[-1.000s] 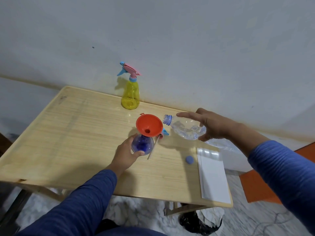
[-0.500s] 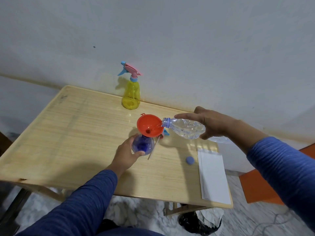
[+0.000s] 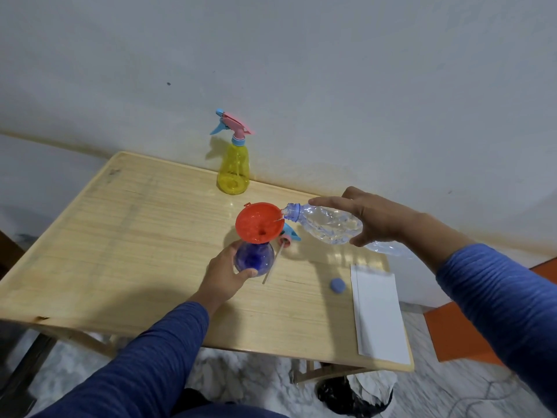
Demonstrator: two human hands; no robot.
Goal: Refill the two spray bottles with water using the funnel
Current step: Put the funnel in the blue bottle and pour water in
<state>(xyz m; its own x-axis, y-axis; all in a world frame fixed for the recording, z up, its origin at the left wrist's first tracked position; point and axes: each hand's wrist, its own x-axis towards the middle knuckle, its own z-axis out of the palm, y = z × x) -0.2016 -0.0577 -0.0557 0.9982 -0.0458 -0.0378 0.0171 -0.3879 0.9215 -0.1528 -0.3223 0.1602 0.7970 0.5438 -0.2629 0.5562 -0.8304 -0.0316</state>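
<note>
An orange funnel (image 3: 254, 220) sits in the neck of a blue spray bottle (image 3: 256, 258) standing on the wooden table (image 3: 126, 236). My left hand (image 3: 224, 274) grips the blue bottle's body. My right hand (image 3: 369, 218) holds a clear plastic water bottle (image 3: 327, 226) tipped sideways, its mouth over the funnel's right rim, with a thin stream of water running in. The blue bottle's sprayer head with its tube (image 3: 286, 238) lies on the table just behind it. A yellow spray bottle (image 3: 233, 171) with a pink and blue sprayer stands at the table's far edge by the wall.
A small blue cap (image 3: 337, 285) lies on the table right of the blue bottle. A white sheet of paper (image 3: 378, 312) lies along the table's right edge. A black bag (image 3: 352, 396) sits on the floor under the table. An orange object (image 3: 458, 336) is at right.
My right hand has moved the water bottle left and tipped it until its mouth reached the funnel's rim. Water now runs into the funnel. My left hand has stayed on the blue bottle.
</note>
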